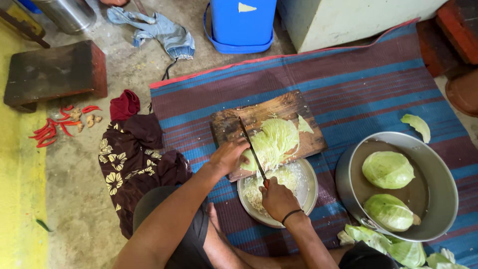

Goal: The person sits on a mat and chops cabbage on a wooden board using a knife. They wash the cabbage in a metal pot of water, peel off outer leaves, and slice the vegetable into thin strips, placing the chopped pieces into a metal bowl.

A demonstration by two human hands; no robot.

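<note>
A cut cabbage half [274,142] lies on a dark wooden cutting board [234,119] on a striped mat. My left hand [228,155] presses on the cabbage's near left side. My right hand [278,199] grips the handle of a long knife [250,145], whose blade runs across the cabbage's left edge toward the board's far side. Just below the board, a round metal plate [307,192] holds shredded cabbage [279,180], partly under my right hand.
A large metal bowl [438,174] at right holds two cabbage pieces [387,169]. Loose leaves [416,124] lie on the striped mat [348,84]. Red chillies and ginger [59,124], a floral cloth [129,159], a wooden block [55,72], and a blue bin [241,25] sit around.
</note>
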